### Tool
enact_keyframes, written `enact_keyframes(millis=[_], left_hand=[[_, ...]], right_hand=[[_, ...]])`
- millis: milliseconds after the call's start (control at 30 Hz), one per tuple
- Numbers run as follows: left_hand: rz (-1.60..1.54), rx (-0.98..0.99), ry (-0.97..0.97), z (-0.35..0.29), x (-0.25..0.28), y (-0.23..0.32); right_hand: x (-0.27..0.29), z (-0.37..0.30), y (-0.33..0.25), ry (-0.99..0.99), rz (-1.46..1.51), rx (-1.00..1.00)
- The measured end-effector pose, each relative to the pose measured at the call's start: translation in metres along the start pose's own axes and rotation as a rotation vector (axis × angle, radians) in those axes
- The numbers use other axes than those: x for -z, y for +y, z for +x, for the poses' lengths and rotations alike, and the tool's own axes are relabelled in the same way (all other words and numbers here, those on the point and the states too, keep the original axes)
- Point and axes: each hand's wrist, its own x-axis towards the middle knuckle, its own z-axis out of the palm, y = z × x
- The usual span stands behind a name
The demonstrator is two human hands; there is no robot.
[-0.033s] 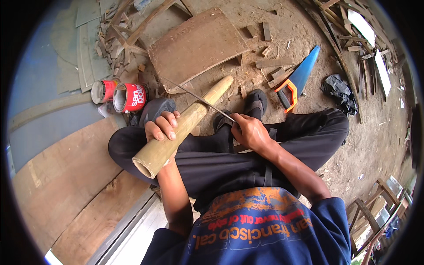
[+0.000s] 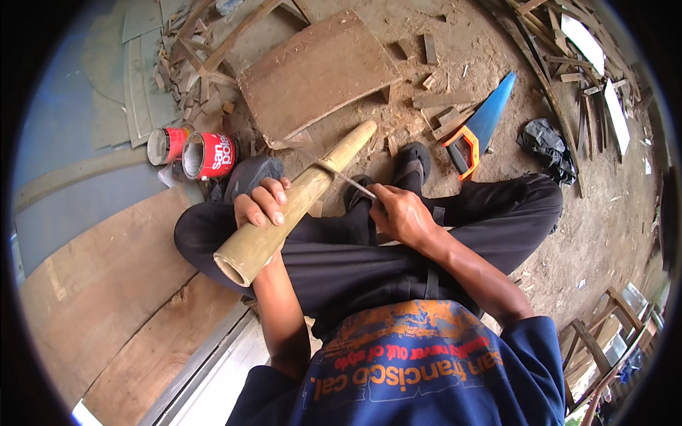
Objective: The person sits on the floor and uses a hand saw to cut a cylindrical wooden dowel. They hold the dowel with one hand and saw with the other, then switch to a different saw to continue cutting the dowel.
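Seated person: left hand (image 2: 261, 204) grip closed round bamboo pole (image 2: 295, 202); right hand (image 2: 399, 213) grip clenched on thin blade (image 2: 348, 181) laid across pole

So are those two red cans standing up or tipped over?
Tipped over. Both red cans lie on their sides on the ground, round ends facing the camera. Whether anything is inside, cannot tell.

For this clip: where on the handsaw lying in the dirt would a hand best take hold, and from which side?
Probably the orange handle of the handsaw, approached from the person's side: the handle end points toward the feet and has a grip opening, while the blue blade runs away toward the wood scraps.
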Motion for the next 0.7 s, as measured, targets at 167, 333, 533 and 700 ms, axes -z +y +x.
enact_keyframes(millis=[167,333,533,700], left_hand=[[-0.026,0.028,-0.063,-0.004,0.003,-0.001],[-0.021,0.03,-0.073,0.004,0.003,-0.006],[-0.032,0.047,-0.017,0.006,0.002,-0.004],[-0.022,0.02,-0.044,0.002,0.006,-0.007]], right_hand=[[0.007,0.002,-0.014,0.007,-0.022,0.045],[0.015,0.007,-0.025,-0.014,0.005,0.108],[-0.001,0.017,0.009,0.05,-0.07,0.054],[0.0,0.007,-0.011,0.035,-0.092,0.069]])
